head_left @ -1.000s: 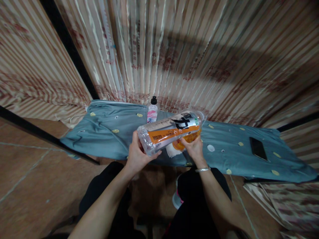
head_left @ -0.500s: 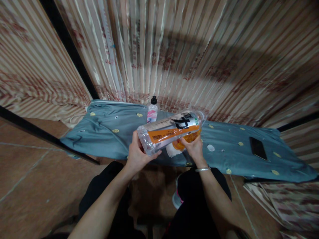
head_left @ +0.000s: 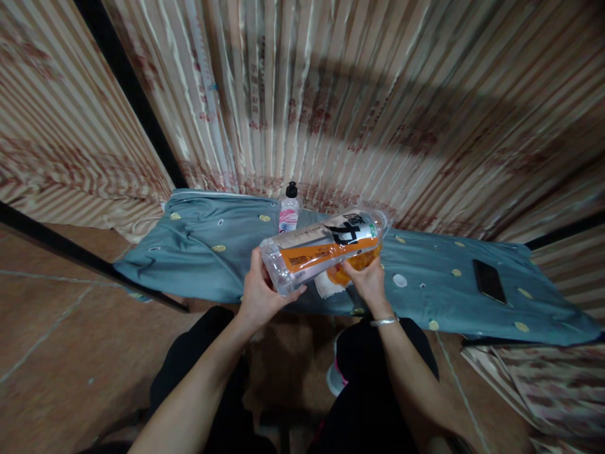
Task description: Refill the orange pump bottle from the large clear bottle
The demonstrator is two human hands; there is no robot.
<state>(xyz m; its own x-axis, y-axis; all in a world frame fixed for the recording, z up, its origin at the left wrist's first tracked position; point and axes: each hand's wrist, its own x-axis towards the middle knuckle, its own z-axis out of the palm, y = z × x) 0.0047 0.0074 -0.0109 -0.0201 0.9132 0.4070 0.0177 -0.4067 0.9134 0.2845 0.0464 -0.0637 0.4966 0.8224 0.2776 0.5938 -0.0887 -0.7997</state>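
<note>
My left hand (head_left: pixel 265 293) is wrapped round the base of a big clear plastic bottle (head_left: pixel 326 246) with an orange, white and black label. The bottle lies tilted in the air, its far end up and to the right. Under that end, my right hand (head_left: pixel 369 284) is closed on an amber see-through container (head_left: pixel 362 260), partly covered by the big bottle. Whether the two touch, I cannot tell. Something white (head_left: pixel 328 287) shows at the container's left end; its kind is unclear. Behind stands a small clear bottle (head_left: pixel 288 214) with a black cap and pink label.
A long narrow surface covered with blue-grey cloth (head_left: pixel 203 268) runs across in front of me. On it lie a white round disc (head_left: pixel 399 280) and, at the right, a dark phone (head_left: pixel 490 281). A striped curtain (head_left: pixel 331 94) hangs behind; black poles (head_left: pixel 137 94) stand at the sides.
</note>
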